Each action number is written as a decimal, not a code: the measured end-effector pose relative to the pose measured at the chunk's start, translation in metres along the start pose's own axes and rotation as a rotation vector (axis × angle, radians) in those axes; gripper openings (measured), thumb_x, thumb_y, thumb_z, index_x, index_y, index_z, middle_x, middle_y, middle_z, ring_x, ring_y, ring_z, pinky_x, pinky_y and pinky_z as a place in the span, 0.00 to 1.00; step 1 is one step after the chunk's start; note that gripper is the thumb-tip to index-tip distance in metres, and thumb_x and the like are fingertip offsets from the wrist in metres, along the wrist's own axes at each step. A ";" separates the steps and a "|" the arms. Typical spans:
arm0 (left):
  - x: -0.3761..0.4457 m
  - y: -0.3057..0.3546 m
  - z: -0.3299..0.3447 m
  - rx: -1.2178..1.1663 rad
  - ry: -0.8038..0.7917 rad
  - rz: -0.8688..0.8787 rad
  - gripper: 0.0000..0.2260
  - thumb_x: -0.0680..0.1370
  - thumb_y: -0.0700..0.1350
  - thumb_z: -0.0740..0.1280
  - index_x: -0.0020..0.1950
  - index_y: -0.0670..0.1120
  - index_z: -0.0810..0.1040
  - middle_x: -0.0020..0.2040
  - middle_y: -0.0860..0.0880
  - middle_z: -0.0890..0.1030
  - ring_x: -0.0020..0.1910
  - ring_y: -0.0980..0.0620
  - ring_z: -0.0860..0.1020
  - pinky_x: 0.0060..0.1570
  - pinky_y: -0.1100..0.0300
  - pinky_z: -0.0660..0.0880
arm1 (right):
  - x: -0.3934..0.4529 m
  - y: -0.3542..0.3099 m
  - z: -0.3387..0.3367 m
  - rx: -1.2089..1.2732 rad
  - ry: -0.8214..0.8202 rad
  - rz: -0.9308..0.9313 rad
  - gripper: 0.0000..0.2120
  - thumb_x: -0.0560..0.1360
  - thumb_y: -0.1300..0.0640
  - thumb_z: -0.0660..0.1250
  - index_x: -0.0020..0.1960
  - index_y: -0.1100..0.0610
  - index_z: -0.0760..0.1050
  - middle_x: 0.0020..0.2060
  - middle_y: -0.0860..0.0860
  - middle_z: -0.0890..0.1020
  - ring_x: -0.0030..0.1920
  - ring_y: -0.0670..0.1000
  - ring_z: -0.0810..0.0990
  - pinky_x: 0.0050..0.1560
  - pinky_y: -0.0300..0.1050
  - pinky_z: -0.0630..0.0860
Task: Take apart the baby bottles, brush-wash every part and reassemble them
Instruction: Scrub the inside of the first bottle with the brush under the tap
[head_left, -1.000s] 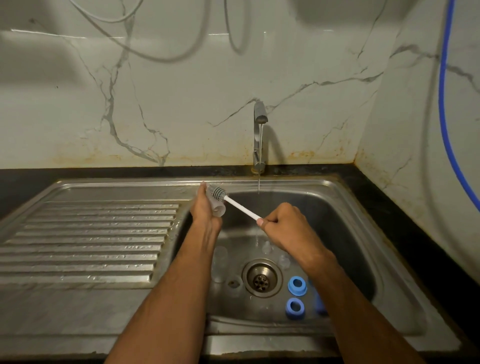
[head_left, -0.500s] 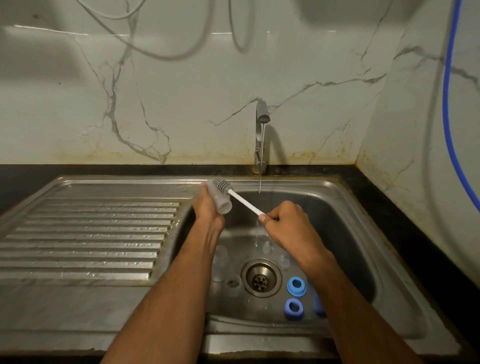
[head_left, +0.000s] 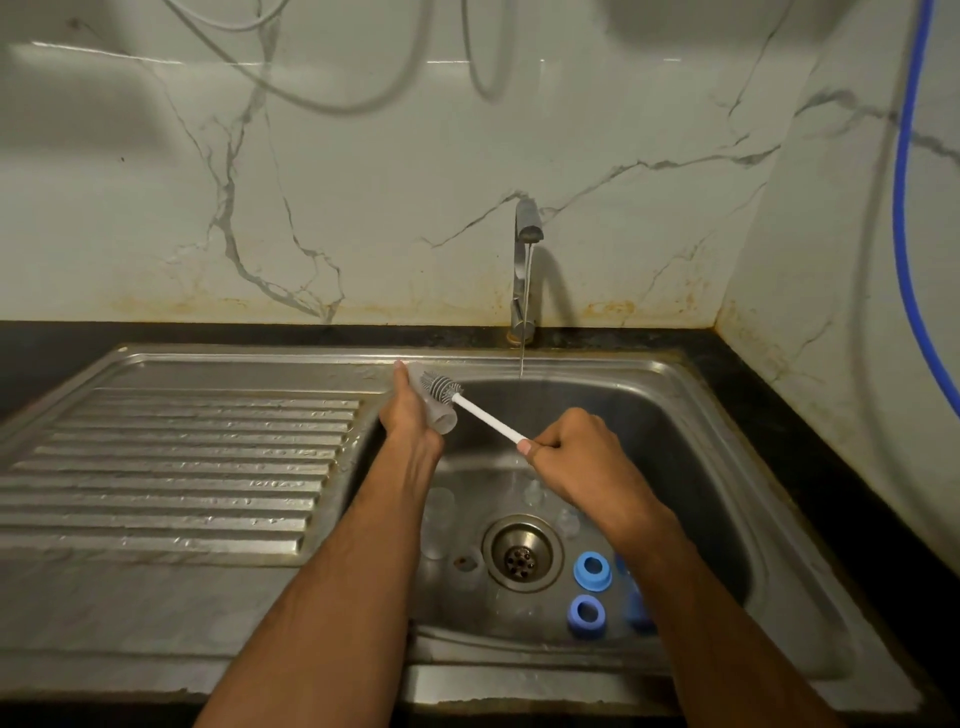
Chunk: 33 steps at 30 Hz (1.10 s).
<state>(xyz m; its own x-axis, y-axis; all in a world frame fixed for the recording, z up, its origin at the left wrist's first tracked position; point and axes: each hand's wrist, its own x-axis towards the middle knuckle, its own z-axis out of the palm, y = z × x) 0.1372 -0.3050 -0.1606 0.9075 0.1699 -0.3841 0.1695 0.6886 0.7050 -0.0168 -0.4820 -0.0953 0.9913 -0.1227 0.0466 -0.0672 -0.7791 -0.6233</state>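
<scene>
Over the steel sink, a clear baby bottle was held in the left hand, whose fingers were wrapped round its body, with the mouth turned toward the basin. A bottle brush was worked at that mouth, its grey bristle head partly inside, while its white handle was pinched at the far end by the closed right hand. A thin stream was seen falling from the tap just behind the two hands, clear of both. Two blue collar rings were left standing on the basin floor beside the drain, and a third blue piece was half hidden behind the right forearm; several clear parts lay around the drain, too faint to be told apart.

The bottle was judged to be light, stiff plastic, unlikely to break but slippery when wet, and best gripped round the middle of the body, as it was. The brush was judged light, with soft, yielding bristles on a rigid stem, so a firmer hold nearer the head would be needed for hard scrubbing.
</scene>
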 end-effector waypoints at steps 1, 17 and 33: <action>-0.001 -0.001 0.001 -0.005 0.001 -0.009 0.26 0.79 0.63 0.64 0.65 0.44 0.78 0.56 0.44 0.84 0.49 0.49 0.82 0.41 0.53 0.81 | 0.001 0.000 0.002 -0.013 0.011 -0.004 0.18 0.80 0.45 0.68 0.36 0.55 0.81 0.27 0.48 0.79 0.29 0.47 0.79 0.33 0.48 0.79; -0.008 0.000 0.005 -0.024 0.030 0.005 0.18 0.84 0.58 0.59 0.51 0.44 0.76 0.44 0.46 0.80 0.38 0.51 0.79 0.29 0.62 0.76 | 0.003 -0.005 0.005 0.006 0.027 0.012 0.17 0.80 0.45 0.68 0.38 0.54 0.82 0.30 0.49 0.81 0.34 0.50 0.82 0.40 0.53 0.83; 0.006 -0.013 0.001 0.041 0.044 0.008 0.35 0.68 0.63 0.77 0.66 0.44 0.73 0.54 0.43 0.83 0.49 0.45 0.85 0.54 0.45 0.82 | -0.007 0.031 -0.028 -0.100 0.221 0.263 0.14 0.78 0.53 0.68 0.35 0.56 0.79 0.27 0.49 0.78 0.30 0.48 0.78 0.36 0.47 0.79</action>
<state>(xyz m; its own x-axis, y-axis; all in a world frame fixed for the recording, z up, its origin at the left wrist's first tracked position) 0.1408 -0.3134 -0.1718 0.8914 0.2068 -0.4033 0.1785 0.6578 0.7318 -0.0286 -0.5224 -0.0929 0.8912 -0.4483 0.0690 -0.3382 -0.7580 -0.5577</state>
